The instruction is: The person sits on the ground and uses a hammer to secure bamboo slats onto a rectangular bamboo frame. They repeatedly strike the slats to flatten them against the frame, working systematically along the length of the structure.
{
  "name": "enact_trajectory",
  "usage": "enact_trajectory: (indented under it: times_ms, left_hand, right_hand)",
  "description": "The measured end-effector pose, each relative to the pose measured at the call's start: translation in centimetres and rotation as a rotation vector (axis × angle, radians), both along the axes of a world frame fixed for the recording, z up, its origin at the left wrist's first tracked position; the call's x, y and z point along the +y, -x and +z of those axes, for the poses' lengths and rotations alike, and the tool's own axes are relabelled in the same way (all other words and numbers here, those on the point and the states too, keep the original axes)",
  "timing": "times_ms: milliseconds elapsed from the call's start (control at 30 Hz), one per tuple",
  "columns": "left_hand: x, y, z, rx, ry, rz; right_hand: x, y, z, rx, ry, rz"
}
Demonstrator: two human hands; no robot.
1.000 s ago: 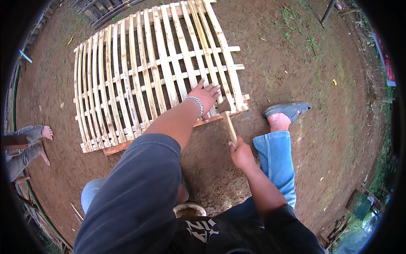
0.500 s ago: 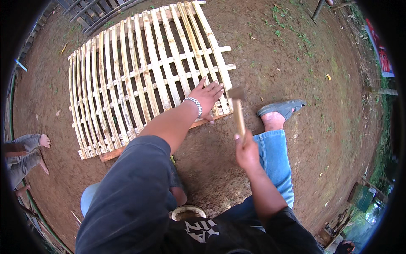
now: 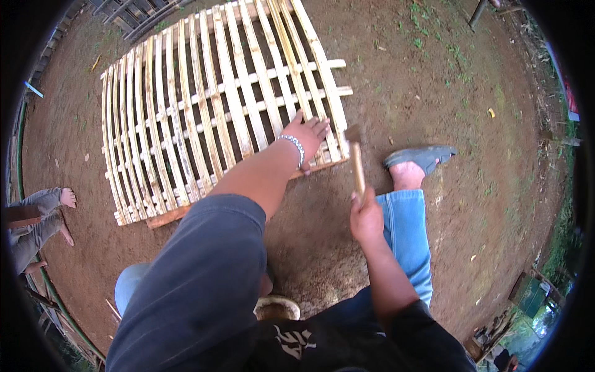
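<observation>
A panel of pale wooden slats [image 3: 254,106] nailed over crosspieces lies on the ground ahead of me, with a reddish plank [image 3: 168,217] under its near edge. Flat against the slats by the near right corner rests my left hand [image 3: 308,137], fingers spread and holding nothing, a chain bracelet on its wrist. My right hand [image 3: 367,218] is wrapped round the wooden handle of a hammer [image 3: 358,168]. The dark hammer head is beside the panel's right edge; whether it touches is unclear. No nail can be made out under either hand.
My sandalled foot [image 3: 421,159] stands on the bare soil right of the panel. A bowl [image 3: 277,306] sits close to my body. At far left are another person's legs [image 3: 38,217]. A wooden fence piece [image 3: 133,17] lies beyond the panel.
The view has shifted slightly. My left hand stays on the slats, a little nearer the corner. The hammer is still in my right hand, its head slightly blurred before and clearer now.
</observation>
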State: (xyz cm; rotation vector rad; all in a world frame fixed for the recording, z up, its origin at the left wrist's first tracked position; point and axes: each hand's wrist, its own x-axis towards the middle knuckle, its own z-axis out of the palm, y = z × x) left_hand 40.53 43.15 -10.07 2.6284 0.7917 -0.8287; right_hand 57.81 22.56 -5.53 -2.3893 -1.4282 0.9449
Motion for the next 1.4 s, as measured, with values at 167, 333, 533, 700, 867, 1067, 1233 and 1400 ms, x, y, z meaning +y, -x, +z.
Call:
enact_trajectory:
  times_ms: [167, 333, 533, 700, 867, 1067, 1233, 1400]
  left_hand:
    - [0.0, -0.5, 1.1, 0.018, -0.008, 0.015]
    - [-0.2, -0.2, 1.2, 0.052, -0.004, 0.031]
    - [-0.1, -0.7, 1.3, 0.06, 0.025, 0.039]
    - [-0.1, -0.4, 0.6, 0.042, -0.002, 0.023]
    - [-0.2, -0.3, 0.1, 0.039, 0.005, 0.036]
    - [-0.5, -0.3, 0.7, 0.034, 0.0, 0.028]
    - [-0.1, -0.7, 1.4, 0.016, 0.003, 0.026]
    - [-0.4, -0.4, 1.0, 0.036, 0.025, 0.021]
  right_hand:
    - [0.4, -0.3, -0.3, -0.036, -0.075, -0.006]
    - [0.0, -0.9, -1.1, 0.025, 0.052, 0.094]
    - [3.0, -0.2, 3.7, 0.373, -0.353, -0.403]
    - [-3.7, -1.1, -3.5, 0.097, -0.188, -0.042]
    - [1.1, -2.0, 1.5, 0.317, -0.168, -0.332]
    - [-4.1, -0.3, -4.0, 0.012, 0.13, 0.068]
    - [-1.2, -1.1, -1.7, 0.115, -0.45, -0.252]
    - [-3.3, -1.6, -3.9, -0.044, 0.148, 0.107]
